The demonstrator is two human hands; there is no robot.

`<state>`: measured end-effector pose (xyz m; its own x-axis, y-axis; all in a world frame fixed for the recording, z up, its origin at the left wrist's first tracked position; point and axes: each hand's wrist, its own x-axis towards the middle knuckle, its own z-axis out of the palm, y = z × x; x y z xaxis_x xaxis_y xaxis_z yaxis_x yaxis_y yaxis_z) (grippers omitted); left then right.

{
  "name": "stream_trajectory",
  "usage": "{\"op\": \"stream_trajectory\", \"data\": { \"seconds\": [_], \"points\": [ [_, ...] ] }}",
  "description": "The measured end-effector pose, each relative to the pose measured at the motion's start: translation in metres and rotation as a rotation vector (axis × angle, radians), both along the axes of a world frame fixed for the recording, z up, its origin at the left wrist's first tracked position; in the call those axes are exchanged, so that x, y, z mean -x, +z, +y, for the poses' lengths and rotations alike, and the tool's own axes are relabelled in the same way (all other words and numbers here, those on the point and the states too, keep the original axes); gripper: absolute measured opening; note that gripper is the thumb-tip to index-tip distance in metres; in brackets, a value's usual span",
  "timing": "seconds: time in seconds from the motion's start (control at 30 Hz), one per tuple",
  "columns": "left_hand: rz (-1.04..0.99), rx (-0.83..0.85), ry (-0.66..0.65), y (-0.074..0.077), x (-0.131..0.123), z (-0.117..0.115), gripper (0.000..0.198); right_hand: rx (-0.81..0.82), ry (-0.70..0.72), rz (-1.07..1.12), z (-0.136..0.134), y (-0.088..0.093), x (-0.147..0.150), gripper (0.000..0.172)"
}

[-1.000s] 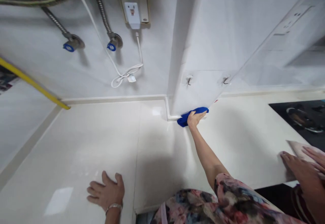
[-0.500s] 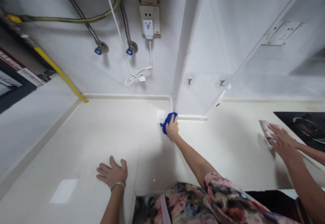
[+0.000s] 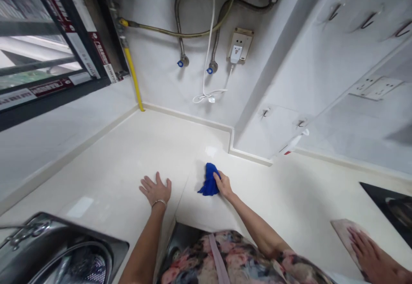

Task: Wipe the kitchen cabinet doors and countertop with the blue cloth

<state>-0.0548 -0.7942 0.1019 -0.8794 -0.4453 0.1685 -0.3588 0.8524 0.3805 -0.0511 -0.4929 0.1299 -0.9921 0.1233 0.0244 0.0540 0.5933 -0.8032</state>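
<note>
My right hand [image 3: 224, 185] grips a crumpled blue cloth [image 3: 210, 181] near the middle of the pale countertop [image 3: 128, 146]. The thumb lies over the cloth's right side, and its loose lower-left corner hangs out toward the counter. My left hand [image 3: 156, 190] rests on the countertop to the left, palm down with fingers spread, and holds nothing. A bracelet circles the left wrist.
A co-worker's hand [image 3: 367, 245] presses a pinkish cloth [image 3: 343, 230] at the right, beside a black cooktop [image 3: 386, 202]. A steel sink [image 3: 120, 243] is at lower left. A yellow pipe [image 3: 133, 77] meets the counter at the back. A wall column [image 3: 257, 133] juts out behind.
My right hand has drawn the blue cloth away from the column's corner, toward me. My left hand stays spread on the counter. The view has turned left, bringing in the sink and window.
</note>
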Motion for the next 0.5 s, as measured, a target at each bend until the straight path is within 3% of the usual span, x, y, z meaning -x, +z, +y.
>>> {"op": "stream_trajectory", "data": {
  "seconds": [0.17,0.27,0.37,0.5],
  "points": [
    [0.044,-0.06,-0.061,-0.01,-0.008,-0.004,0.06,-0.104,0.025,0.152,0.018,0.032,0.001,0.056],
    [0.058,-0.239,-0.278,-0.017,-0.019,0.008,0.055,-0.261,0.141,0.299,0.021,0.047,-0.005,0.051],
    [0.07,-0.386,-0.507,-0.022,-0.034,0.039,0.059,-0.284,0.195,0.342,0.015,0.065,-0.012,0.048],
    [0.11,-0.694,-0.681,-0.02,-0.056,0.094,0.085,-0.146,0.227,0.321,-0.002,0.1,-0.023,0.044]
  ]
}}
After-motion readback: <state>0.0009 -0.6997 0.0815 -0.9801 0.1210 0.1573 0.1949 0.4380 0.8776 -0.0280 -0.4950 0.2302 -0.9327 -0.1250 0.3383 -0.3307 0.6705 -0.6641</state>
